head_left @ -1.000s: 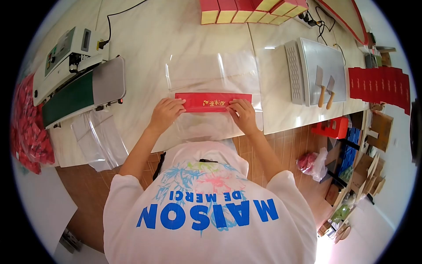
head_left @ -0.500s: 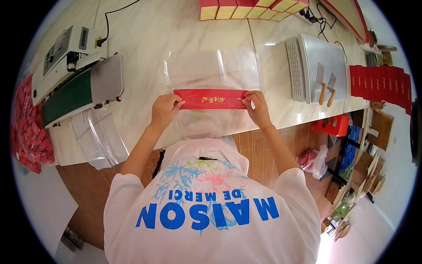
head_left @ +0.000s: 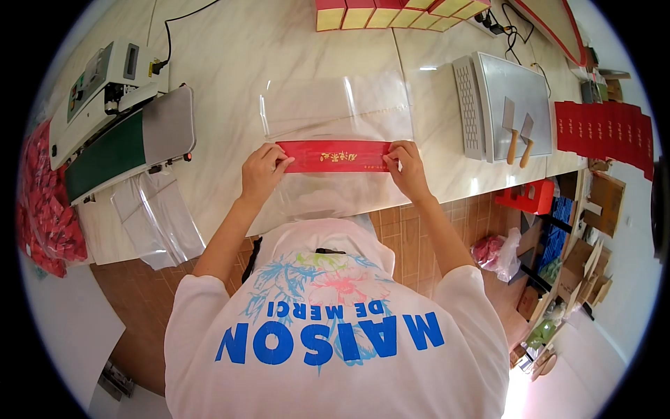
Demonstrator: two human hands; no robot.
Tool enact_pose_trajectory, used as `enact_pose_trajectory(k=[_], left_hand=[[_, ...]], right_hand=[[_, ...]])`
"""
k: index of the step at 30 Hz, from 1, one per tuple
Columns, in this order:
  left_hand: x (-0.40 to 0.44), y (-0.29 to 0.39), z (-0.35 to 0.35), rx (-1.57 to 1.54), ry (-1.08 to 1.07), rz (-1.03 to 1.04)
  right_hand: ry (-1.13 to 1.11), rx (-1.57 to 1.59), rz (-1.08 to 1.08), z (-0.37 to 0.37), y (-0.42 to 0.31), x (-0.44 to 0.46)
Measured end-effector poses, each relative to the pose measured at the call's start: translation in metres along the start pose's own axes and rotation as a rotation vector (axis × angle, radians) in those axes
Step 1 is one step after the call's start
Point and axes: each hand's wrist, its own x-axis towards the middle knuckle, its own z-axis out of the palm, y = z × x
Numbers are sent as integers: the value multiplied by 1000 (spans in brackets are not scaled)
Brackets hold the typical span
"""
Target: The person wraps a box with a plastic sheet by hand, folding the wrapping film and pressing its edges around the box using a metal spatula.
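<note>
A flat red strip with gold lettering (head_left: 336, 158) lies crosswise in front of me, over clear plastic film (head_left: 328, 105) on the marbled table. My left hand (head_left: 265, 167) pinches the strip's left end between thumb and fingers. At the other end, my right hand (head_left: 407, 167) grips the corner in the same way. The clear film shows above and below the strip, reaching toward the table's front edge.
On the left stand a sealing machine with a green belt (head_left: 108, 157) and a stack of clear bags (head_left: 157, 220). To the right, two wooden-handled scrapers (head_left: 518, 143) lie on a metal plate device (head_left: 481, 105), near fanned red sleeves (head_left: 604, 133). Red-and-yellow boxes (head_left: 391, 15) line the back.
Almost nothing differs. Both hands keep hold of the strip's ends, and the left fingers have shifted very slightly.
</note>
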Motion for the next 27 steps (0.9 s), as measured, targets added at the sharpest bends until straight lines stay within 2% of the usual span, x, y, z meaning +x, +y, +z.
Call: enact_pose_trajectory(k=[9, 11, 14, 19, 23, 27], left_hand=[[1, 3, 0, -14, 7, -34], [1, 4, 1, -17, 18, -37], [-1, 5, 2, -21, 24, -39], [-2, 5, 1, -34, 50, -13], [-4, 2, 5, -48, 48, -46], [-4, -2, 9, -62, 112, 8]], right_hand=[[10, -41, -37, 4, 8, -1], [42, -273, -93, 9, 4, -3], [126, -336, -187, 31, -24, -5], [-36, -172, -284, 95, -73, -8], [-104, -279, -210, 113, -95, -1], [-126, -309, -155, 117, -96, 3]])
